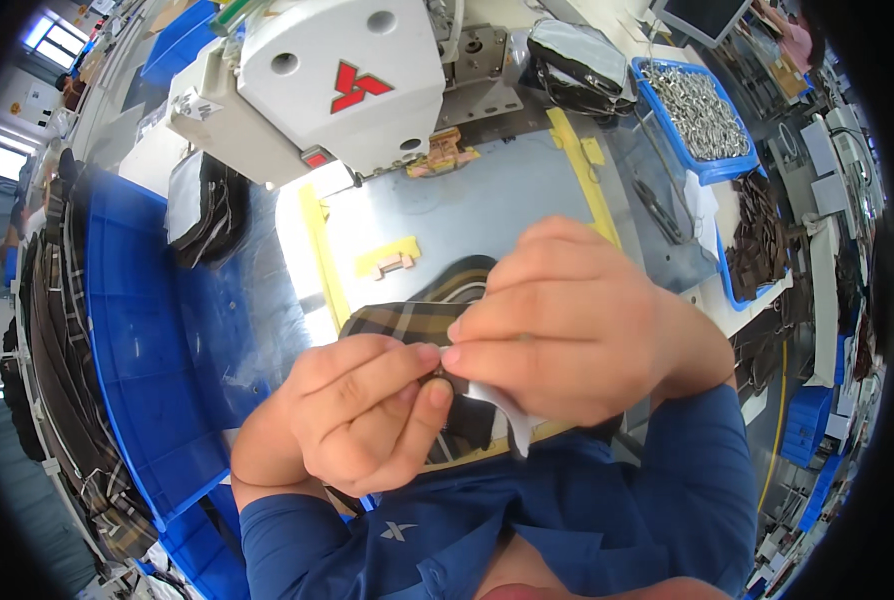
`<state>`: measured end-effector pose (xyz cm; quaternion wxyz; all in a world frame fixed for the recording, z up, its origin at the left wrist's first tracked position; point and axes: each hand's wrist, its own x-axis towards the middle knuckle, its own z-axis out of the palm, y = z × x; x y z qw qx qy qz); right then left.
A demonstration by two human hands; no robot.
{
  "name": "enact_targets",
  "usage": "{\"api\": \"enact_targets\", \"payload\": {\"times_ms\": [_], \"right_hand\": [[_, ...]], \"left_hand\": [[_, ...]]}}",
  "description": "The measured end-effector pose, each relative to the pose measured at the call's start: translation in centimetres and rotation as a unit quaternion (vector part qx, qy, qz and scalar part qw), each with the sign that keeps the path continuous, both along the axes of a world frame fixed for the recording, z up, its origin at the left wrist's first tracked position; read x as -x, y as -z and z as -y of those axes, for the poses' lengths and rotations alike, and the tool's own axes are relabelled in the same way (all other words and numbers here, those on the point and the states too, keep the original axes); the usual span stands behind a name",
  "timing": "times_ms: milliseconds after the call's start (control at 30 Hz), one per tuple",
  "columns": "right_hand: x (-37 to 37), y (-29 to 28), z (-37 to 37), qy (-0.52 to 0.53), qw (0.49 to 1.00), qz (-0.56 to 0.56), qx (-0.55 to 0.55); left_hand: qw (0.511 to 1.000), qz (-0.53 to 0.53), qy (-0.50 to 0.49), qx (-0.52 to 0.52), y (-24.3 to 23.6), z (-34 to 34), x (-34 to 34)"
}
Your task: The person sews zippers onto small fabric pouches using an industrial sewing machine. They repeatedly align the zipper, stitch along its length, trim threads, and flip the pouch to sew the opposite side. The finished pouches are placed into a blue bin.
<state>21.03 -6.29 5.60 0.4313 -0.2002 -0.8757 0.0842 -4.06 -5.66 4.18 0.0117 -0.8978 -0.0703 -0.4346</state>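
Observation:
Both hands meet in front of my chest, fingertips almost touching. My left hand [367, 405] is closed, its thumb and fingers pinching a small dark piece [441, 373] with a metallic glint. On the other side of that piece, my right hand [562, 325] is also closed in a pinch; the fingers hide most of what they grip. A curved white strip [513, 418] hangs below the right fingers. Brown-and-black plaid fabric [399, 320] lies under the hands, over the near edge of the metal work plate [447, 225].
A white sewing machine head [342, 80] stands beyond the plate. A blue bin [152, 340] fills the left side. At right are a blue tray [707, 172] of metal hardware, dark brown pieces [757, 235] and tweezers [657, 212]. Stacked dark pieces [207, 210] sit beside the machine.

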Motion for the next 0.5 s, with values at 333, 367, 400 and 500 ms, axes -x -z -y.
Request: {"api": "enact_targets", "payload": {"times_ms": [333,367,400,500], "right_hand": [[0.2,1.0,0.1,0.045,0.997,0.021,-0.060],[0.1,0.9,0.0,0.040,0.997,0.020,-0.066],[0.1,0.7,0.1,0.033,0.997,0.020,-0.069],[-0.1,0.1,0.4,0.010,0.997,0.019,-0.073]], "left_hand": [[0.999,-0.013,-0.052,-0.007,-0.5,0.0,0.5],[0.998,-0.005,-0.063,0.008,-0.9,0.0,0.5],[0.996,0.023,-0.057,0.068,-1.3,-0.1,0.7],[0.967,0.050,-0.041,0.247,-2.8,-0.5,1.9]]}}
